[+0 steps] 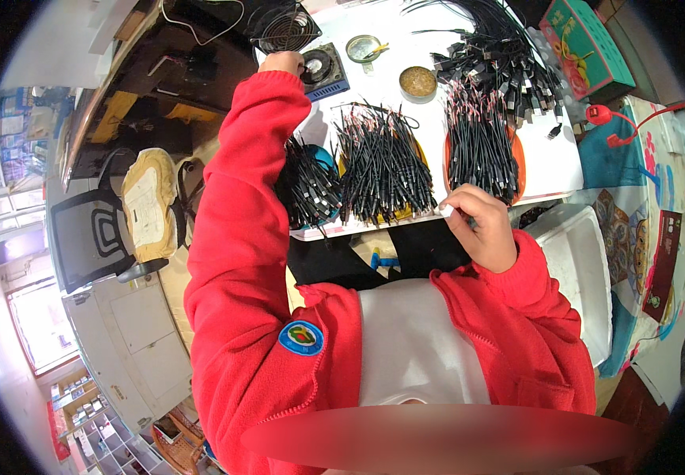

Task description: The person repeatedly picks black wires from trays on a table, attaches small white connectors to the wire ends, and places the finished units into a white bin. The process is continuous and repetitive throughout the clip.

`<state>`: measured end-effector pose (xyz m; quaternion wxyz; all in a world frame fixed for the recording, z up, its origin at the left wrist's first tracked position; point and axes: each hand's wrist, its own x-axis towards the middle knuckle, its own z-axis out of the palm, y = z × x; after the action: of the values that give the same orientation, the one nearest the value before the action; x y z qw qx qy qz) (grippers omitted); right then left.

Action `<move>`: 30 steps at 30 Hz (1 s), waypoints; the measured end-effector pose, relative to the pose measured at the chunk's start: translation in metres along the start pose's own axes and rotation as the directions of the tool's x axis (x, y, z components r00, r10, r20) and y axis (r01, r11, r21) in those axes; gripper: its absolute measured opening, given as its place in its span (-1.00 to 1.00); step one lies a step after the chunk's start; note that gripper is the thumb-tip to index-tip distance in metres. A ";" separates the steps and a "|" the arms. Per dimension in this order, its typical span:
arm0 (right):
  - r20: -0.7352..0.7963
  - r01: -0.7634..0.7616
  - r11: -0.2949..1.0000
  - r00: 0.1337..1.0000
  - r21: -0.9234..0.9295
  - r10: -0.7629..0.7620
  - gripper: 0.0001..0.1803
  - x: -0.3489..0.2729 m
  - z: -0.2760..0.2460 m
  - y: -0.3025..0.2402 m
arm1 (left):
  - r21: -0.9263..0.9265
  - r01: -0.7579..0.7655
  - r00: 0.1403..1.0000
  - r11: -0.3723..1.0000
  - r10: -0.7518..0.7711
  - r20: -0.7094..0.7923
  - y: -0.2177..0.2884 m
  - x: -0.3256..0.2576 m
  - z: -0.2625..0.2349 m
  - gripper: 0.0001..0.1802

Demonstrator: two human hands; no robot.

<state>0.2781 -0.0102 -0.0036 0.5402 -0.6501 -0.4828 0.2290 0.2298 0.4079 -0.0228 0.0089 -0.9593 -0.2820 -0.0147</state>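
My left hand (282,62) reaches far across the white table (548,162) and rests curled against a small blue device with a round black top (325,71); its fingers are hidden. My right hand (481,227) is at the table's front edge, thumb and forefinger pinched on a small white piece (445,210), just below a bundle of short black cables on an orange tray (481,142). Two more bundles of black cables lie to the left, a middle bundle (378,166) and a left one (309,186). Both sleeves are red.
A round fan grille (283,32), a small round dish (363,47) and a tin with brownish contents (418,81) stand at the back. A heap of long black cables (493,47) and a teal box (584,43) lie back right. A white foam box (576,269) stands right, an office chair (93,233) left.
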 end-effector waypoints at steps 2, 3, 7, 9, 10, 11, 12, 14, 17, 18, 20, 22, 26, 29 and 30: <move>-0.003 0.016 1.000 1.000 -0.025 -0.016 -0.92 0.000 0.000 0.000 | 0.035 0.029 0.999 0.999 -0.031 0.042 0.000 0.006 0.003 -0.85; -0.004 0.020 0.999 1.000 -0.032 -0.020 -0.92 0.000 0.000 0.000 | 0.075 0.035 0.997 0.997 -0.040 0.063 0.000 0.008 0.004 -0.85; -0.039 0.046 0.998 0.998 -0.046 -0.048 -0.92 -0.002 0.001 -0.002 | 0.185 0.029 0.993 0.982 -0.049 0.108 0.003 0.014 0.008 -0.83; -0.048 0.041 0.998 0.998 -0.055 -0.044 -0.92 -0.006 0.000 -0.004 | 0.209 0.023 0.993 0.978 -0.047 0.112 0.006 0.014 0.009 -0.82; -0.056 0.042 0.997 0.997 -0.065 -0.046 -0.92 -0.008 -0.001 -0.005 | 0.207 0.030 0.993 0.978 -0.052 0.105 0.008 0.012 0.008 -0.82; -0.057 0.036 0.997 0.998 -0.069 -0.040 -0.93 -0.010 -0.001 -0.007 | 0.205 0.036 0.994 0.978 -0.057 0.096 0.010 0.010 0.006 -0.82; -0.059 0.031 0.997 0.998 -0.074 -0.036 -0.93 -0.013 -0.002 -0.009 | 0.194 0.035 0.996 0.980 -0.050 0.074 0.011 0.007 0.002 -0.82; -0.096 0.053 0.994 0.993 -0.092 -0.062 -0.93 -0.019 -0.002 -0.014 | 0.171 0.032 0.999 0.985 -0.037 0.025 0.015 -0.006 -0.009 -0.81; -0.109 0.027 0.995 0.993 -0.096 -0.037 -0.94 -0.027 -0.003 -0.021 | -0.036 0.037 0.991 0.999 -0.041 -0.127 0.022 -0.032 -0.043 -0.80; -0.110 0.025 0.996 0.993 -0.085 -0.034 -0.93 -0.028 -0.003 -0.023 | -0.118 -0.036 0.983 0.992 0.013 -0.184 0.026 -0.046 -0.058 -0.80; -0.077 0.053 0.998 0.996 -0.029 -0.055 -0.92 -0.030 -0.001 -0.027 | -0.422 -0.092 0.975 0.902 -0.004 -0.221 0.041 -0.084 -0.090 -0.79; -0.045 0.111 0.990 0.993 0.086 -0.107 -0.86 -0.030 0.004 -0.034 | -0.747 -0.164 0.973 0.644 -0.018 -0.229 0.063 -0.128 -0.123 -0.78; 0.013 0.171 0.954 0.984 0.245 -0.179 -0.62 -0.028 0.028 -0.059 | -0.972 -0.183 0.983 0.149 0.038 -0.179 0.112 -0.221 -0.183 -0.78; -0.108 0.455 0.868 0.890 0.200 -0.442 -0.50 -0.030 0.047 -0.082 | -0.915 -0.291 0.874 -0.279 0.312 -0.373 0.164 -0.258 -0.191 -0.76; -0.092 0.486 0.856 0.874 0.174 -0.477 -0.52 -0.035 0.048 -0.087 | -0.929 -0.240 0.909 -0.282 0.271 -0.317 0.182 -0.270 -0.187 -0.75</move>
<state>0.1910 -0.0221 0.0542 0.6513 -0.4586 -0.5931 0.1171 0.0972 0.1043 0.1537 -0.7347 -0.6418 0.0469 -0.2148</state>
